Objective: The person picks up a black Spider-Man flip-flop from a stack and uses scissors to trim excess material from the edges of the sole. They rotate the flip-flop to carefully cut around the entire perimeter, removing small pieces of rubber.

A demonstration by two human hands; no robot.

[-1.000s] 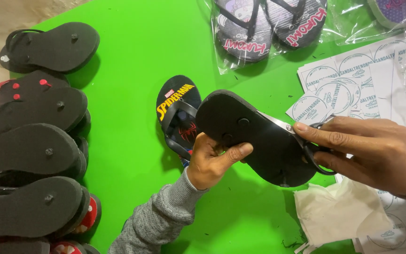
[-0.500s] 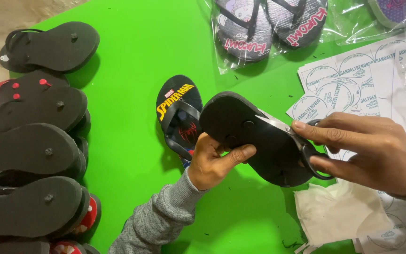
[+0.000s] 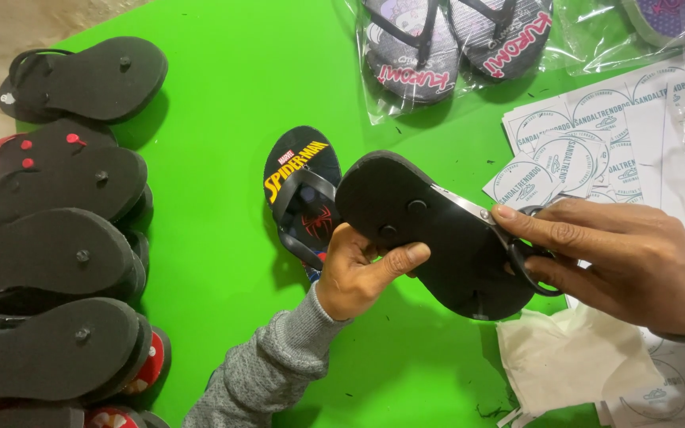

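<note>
My left hand (image 3: 362, 268) grips a black flip-flop (image 3: 438, 234) held sole-up above the green table (image 3: 223, 111), thumb pressed on the sole near two round strap plugs. My right hand (image 3: 620, 257) holds a pair of scissors (image 3: 501, 234) with black handles, index finger stretched along the metal blades, which lie flat on the sole and point toward the plugs. Under the held one, a second flip-flop (image 3: 299, 190) with a black and blue printed top lies face-up on the table.
Several black flip-flops (image 3: 57, 261) are stacked sole-up along the left edge. Bagged printed flip-flops (image 3: 453, 43) lie at the top. Sheets of round stickers (image 3: 596, 135) sit at the right, with white cloth or bags (image 3: 572, 361) below them.
The held flip-flop has shifted slightly left and tilted. The scissors' blades have slid further along the sole toward the strap plugs.
</note>
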